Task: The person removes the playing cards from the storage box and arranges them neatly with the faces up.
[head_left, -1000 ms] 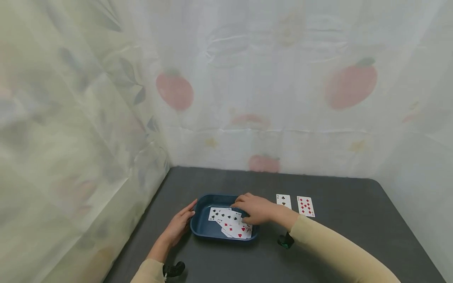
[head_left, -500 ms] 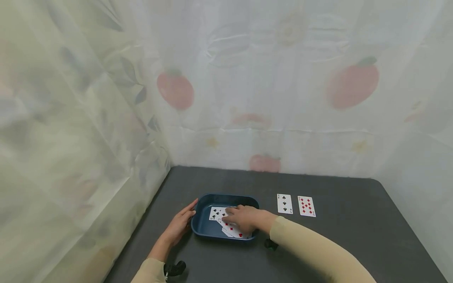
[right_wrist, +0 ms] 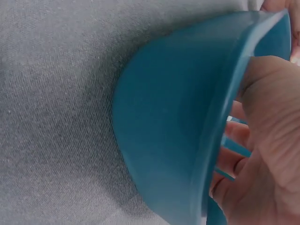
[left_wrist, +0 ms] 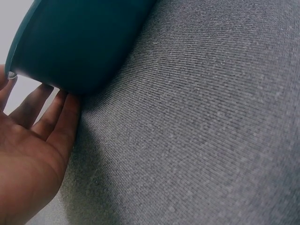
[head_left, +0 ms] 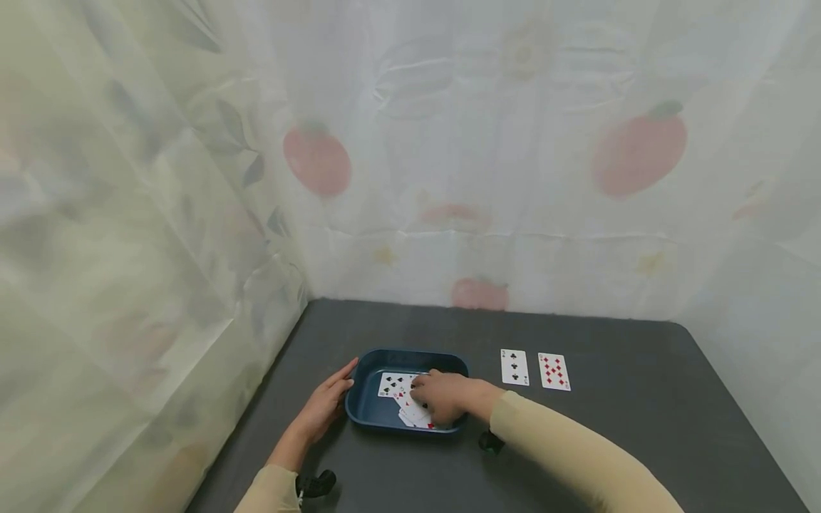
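Note:
A blue tray point(head_left: 367, 413) stands on the dark table, with several loose playing cards point(head_left: 393, 385) overlapping inside. My left hand point(head_left: 323, 406) lies along the tray's left side. In the left wrist view its nearly straight fingers point(left_wrist: 56, 115) touch the outer wall, fingertips near the base. My right hand point(head_left: 445, 394) reaches over the right rim, palm down, fingers at the cards. The right wrist view has the tray wall point(right_wrist: 173, 112) in front of those fingertips, and whether they pinch a card I cannot tell.
Behind and right of the tray, a three of clubs point(head_left: 514, 368) and a diamonds card point(head_left: 554, 372) lie face up, side by side. Printed plastic sheeting point(head_left: 398, 178) hangs at the table's back edge and left side. The grey table point(head_left: 596, 399) extends rightward.
My right hand has moved left from the tray's right rim to over the cards, uncovering the three of clubs. Cards under its fingers have shifted slightly left. The left hand stays put.

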`<action>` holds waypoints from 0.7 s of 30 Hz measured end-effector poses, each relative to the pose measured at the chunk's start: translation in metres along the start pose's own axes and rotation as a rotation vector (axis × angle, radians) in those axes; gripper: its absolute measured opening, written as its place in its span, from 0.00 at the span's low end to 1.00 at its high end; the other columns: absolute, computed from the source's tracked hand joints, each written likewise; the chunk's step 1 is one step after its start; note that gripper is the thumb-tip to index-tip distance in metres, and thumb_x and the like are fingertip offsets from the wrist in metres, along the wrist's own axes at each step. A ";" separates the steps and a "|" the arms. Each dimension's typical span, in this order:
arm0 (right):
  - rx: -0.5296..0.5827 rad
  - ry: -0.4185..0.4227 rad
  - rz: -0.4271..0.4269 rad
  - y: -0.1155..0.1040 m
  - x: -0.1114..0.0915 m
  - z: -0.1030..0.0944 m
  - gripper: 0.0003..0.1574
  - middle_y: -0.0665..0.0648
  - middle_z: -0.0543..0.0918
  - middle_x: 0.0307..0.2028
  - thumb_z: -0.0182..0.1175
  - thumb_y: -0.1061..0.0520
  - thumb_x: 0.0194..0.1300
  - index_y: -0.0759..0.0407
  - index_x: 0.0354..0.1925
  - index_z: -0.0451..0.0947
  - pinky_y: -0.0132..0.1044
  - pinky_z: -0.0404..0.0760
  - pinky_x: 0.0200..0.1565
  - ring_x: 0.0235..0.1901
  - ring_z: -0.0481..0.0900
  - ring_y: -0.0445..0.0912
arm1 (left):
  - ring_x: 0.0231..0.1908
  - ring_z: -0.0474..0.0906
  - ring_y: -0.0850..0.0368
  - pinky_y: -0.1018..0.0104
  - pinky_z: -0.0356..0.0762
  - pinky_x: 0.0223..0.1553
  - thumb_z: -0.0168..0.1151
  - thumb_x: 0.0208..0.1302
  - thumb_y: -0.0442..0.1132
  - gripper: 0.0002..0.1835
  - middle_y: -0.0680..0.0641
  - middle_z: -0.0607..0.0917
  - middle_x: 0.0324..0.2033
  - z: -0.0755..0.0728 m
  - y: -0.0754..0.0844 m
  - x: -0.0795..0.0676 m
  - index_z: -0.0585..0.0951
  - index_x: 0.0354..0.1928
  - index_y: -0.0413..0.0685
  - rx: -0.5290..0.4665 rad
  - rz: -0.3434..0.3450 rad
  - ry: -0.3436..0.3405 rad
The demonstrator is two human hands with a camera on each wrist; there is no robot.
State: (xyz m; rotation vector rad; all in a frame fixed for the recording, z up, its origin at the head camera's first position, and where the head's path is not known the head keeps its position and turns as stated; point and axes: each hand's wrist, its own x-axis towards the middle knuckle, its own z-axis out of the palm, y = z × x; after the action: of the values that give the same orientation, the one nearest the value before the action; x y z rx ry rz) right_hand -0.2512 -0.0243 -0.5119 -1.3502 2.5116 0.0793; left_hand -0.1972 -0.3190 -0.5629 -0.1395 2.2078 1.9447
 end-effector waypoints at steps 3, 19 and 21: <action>0.070 -0.006 0.021 0.003 0.000 -0.002 0.40 0.50 0.67 0.73 0.70 0.50 0.63 0.44 0.72 0.71 0.44 0.75 0.61 0.63 0.73 0.45 | 0.74 0.58 0.39 0.34 0.56 0.70 0.48 0.81 0.44 0.28 0.41 0.56 0.79 0.000 -0.001 0.001 0.63 0.79 0.62 -0.005 -0.003 0.001; -0.012 0.061 0.020 0.011 -0.001 0.011 0.44 0.50 0.71 0.69 0.72 0.39 0.61 0.43 0.72 0.71 0.43 0.76 0.59 0.61 0.73 0.46 | 0.75 0.57 0.36 0.32 0.53 0.70 0.48 0.81 0.44 0.28 0.40 0.55 0.79 0.004 -0.004 0.003 0.64 0.79 0.63 0.020 -0.001 0.023; 0.003 0.055 0.027 0.012 -0.001 0.011 0.47 0.50 0.66 0.74 0.71 0.39 0.63 0.43 0.75 0.67 0.45 0.72 0.64 0.68 0.68 0.48 | 0.75 0.56 0.37 0.33 0.53 0.70 0.48 0.81 0.44 0.28 0.41 0.55 0.79 0.004 -0.005 0.003 0.64 0.79 0.64 0.014 0.001 0.021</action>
State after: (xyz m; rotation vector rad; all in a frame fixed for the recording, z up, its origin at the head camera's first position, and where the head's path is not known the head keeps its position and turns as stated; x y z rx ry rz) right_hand -0.2586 -0.0149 -0.5235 -1.3351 2.5749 0.0445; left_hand -0.1992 -0.3151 -0.5687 -0.1573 2.2345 1.9357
